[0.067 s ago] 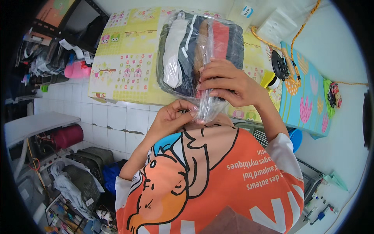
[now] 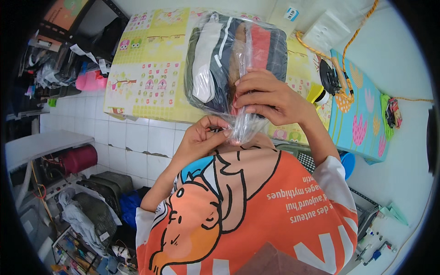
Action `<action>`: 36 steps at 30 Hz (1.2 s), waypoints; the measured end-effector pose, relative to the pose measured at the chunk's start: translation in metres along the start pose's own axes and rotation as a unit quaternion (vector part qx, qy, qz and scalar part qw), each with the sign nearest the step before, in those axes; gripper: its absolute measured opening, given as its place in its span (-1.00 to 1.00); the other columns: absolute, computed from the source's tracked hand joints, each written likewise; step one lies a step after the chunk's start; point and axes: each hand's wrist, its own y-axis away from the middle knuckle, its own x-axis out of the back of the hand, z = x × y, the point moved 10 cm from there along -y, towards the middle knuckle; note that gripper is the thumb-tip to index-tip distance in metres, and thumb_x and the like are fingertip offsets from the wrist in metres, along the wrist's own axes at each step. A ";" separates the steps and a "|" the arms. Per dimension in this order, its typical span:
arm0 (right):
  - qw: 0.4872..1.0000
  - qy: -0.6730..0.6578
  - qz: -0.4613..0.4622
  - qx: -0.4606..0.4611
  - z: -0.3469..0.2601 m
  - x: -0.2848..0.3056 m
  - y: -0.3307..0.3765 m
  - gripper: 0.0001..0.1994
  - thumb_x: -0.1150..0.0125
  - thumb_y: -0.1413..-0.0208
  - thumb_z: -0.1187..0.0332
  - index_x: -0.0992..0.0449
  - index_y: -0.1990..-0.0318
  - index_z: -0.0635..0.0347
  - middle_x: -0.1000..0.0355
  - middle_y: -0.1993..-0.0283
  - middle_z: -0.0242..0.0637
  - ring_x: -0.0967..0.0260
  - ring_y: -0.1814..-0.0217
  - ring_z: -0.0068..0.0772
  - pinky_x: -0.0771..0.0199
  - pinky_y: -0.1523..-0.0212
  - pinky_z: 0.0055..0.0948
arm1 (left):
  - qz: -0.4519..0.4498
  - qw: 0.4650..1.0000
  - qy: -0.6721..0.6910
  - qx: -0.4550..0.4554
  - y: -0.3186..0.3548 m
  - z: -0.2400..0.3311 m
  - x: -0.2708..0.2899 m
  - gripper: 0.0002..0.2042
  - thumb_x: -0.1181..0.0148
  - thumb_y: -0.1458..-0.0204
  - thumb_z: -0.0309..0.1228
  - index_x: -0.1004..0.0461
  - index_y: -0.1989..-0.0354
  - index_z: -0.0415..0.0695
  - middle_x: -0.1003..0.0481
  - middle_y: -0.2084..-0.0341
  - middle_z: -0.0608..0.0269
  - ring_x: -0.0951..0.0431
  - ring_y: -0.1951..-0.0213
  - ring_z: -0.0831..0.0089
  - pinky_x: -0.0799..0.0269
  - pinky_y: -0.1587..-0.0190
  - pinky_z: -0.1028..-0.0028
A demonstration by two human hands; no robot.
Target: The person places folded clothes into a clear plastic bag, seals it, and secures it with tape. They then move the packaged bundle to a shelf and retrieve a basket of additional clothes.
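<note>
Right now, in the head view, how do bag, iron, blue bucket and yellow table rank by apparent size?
1. Yellow table, partly covered
2. Bag
3. Iron
4. Blue bucket, judged by its visible part only; it is partly hidden, so its place is unsure.

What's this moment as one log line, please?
left hand: pinching bag end | right hand: holding bag | clothes: inside bag | table: under bag

an orange cord (image 2: 357,35) loops beside a black iron (image 2: 327,77).
</note>
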 end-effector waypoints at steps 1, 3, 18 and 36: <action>1.000 0.006 0.002 0.015 -0.003 0.000 -0.001 -0.83 -0.28 -0.06 0.41 -0.59 0.17 0.15 -0.42 0.06 -0.27 -0.34 -0.08 -0.11 -0.15 -0.27 -0.04 | 0.013 1.000 0.003 -0.017 0.001 0.001 -0.001 -0.83 -0.15 -0.22 -0.49 -0.37 0.07 -0.19 -0.58 0.43 0.30 -0.54 0.39 0.72 -0.23 0.55 0.75; 1.000 0.002 -0.025 -0.003 0.000 -0.006 -0.003 -0.86 -0.28 -0.06 0.37 -0.57 0.22 0.15 -0.40 0.09 -0.30 -0.31 -0.06 -0.15 -0.12 -0.25 -0.07 | 0.047 0.997 0.039 -0.035 0.004 0.002 -0.003 -0.82 -0.14 -0.22 -0.49 -0.33 0.06 -0.16 -0.58 0.44 0.31 -0.53 0.40 0.74 -0.15 0.62 0.75; 0.995 0.080 -0.064 -0.018 -0.004 -0.022 -0.010 -0.87 -0.15 -0.17 0.30 -0.46 0.38 0.12 -0.22 0.36 -0.36 -0.19 0.16 -0.28 0.01 -0.15 -0.16 | 0.184 0.946 -0.181 -0.196 0.045 0.041 -0.015 -0.79 -0.22 -0.17 -0.40 -0.49 0.06 -0.16 -0.55 0.33 0.22 -0.50 0.40 0.59 -0.39 0.35 0.59; 0.998 -0.003 -0.001 0.056 -0.009 -0.006 -0.004 -0.86 -0.30 -0.07 0.25 -0.55 0.28 0.04 -0.36 0.18 -0.42 -0.26 -0.01 -0.29 -0.06 -0.17 -0.22 | 0.130 0.957 -0.206 -0.156 0.027 0.011 -0.009 -0.80 -0.18 -0.21 -0.32 -0.57 0.25 -0.22 -0.31 0.33 0.31 -0.29 0.26 0.56 -0.23 0.22 0.58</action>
